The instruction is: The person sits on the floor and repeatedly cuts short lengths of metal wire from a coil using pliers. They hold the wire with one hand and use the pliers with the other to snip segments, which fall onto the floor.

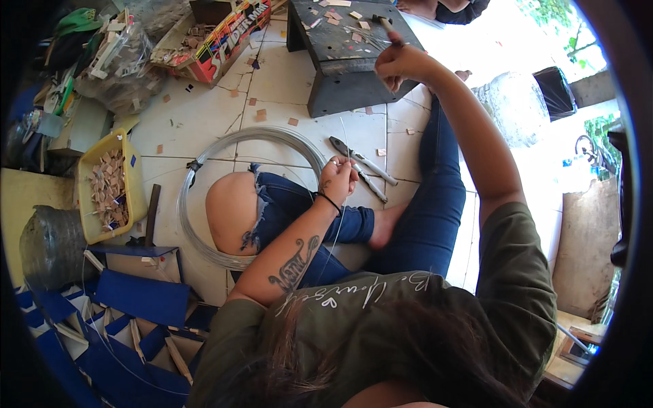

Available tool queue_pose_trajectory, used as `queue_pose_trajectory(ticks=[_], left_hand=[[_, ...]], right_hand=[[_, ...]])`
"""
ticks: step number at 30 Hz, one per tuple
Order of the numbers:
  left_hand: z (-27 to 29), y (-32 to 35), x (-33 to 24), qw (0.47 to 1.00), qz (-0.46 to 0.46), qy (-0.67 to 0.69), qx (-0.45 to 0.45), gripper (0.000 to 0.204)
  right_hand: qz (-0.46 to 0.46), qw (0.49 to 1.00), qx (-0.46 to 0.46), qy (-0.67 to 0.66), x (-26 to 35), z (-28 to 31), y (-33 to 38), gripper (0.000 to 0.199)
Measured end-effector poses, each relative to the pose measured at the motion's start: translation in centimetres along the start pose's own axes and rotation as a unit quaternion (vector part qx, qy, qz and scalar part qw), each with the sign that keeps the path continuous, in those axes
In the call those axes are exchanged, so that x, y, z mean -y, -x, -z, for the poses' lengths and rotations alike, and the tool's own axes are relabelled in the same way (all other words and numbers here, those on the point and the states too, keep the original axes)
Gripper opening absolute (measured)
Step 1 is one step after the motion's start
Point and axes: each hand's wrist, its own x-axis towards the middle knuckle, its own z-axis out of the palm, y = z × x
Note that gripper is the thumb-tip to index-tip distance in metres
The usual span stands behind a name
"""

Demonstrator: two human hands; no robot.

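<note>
My left hand (338, 178) is closed, pinching a thin metal wire (343, 136) above my bent knee. The wire stands up past the fingers and runs down toward my lap. My right hand (403, 66) is raised at the front right edge of a dark metal bench (350, 68). Its fingers are curled round a tool with a wooden handle (390, 28), whose dark end is small and hard to make out. A large coil of wire (262, 134) circles my left knee. Pliers with grey handles (367, 163) lie on the tiles just right of my left hand.
A yellow bin (85, 197) of small tan pieces stands at left, with a dark hammer-like tool (153, 214) beside it. Blue partitioned boxes (143, 299) fill the lower left. A printed carton (224, 47) sits at the back. Tan scraps dot the tiles; another person (449, 10) is at the top edge.
</note>
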Motion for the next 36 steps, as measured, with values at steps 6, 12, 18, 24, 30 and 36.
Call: queue_pose_trajectory(ticks=[6, 12, 18, 24, 30, 36], left_hand=[[0.0, 0.0, -0.3, 1.000, -0.005, 0.011, 0.006, 0.009], [-0.4, 0.0, 0.2, 1.000, 0.010, 0.007, 0.028, 0.011], [-0.1, -0.1, 0.1, 1.000, -0.001, 0.008, 0.022, 0.011], [-0.2, -0.1, 0.0, 1.000, 0.000, 0.007, 0.024, 0.012], [-0.5, 0.0, 0.0, 0.999, 0.010, 0.018, 0.036, 0.012], [-0.6, 0.1, -0.1, 0.999, -0.005, 0.007, 0.043, 0.013]], right_hand=[[-0.073, 0.973, 0.214, 0.052, -0.8, -4.1, 1.9, 0.017], [0.052, 0.994, 0.086, 0.033, 1.4, -0.5, 2.5, 0.018], [-0.021, 0.979, -0.118, 0.168, 3.7, 5.2, -7.0, 0.020], [-0.052, 0.920, -0.175, 0.347, 3.4, 5.8, -11.4, 0.020], [0.051, 0.853, -0.263, 0.449, 3.4, 3.3, -10.0, 0.017], [0.256, 0.868, -0.136, 0.403, 2.9, -3.7, -3.0, 0.046]])
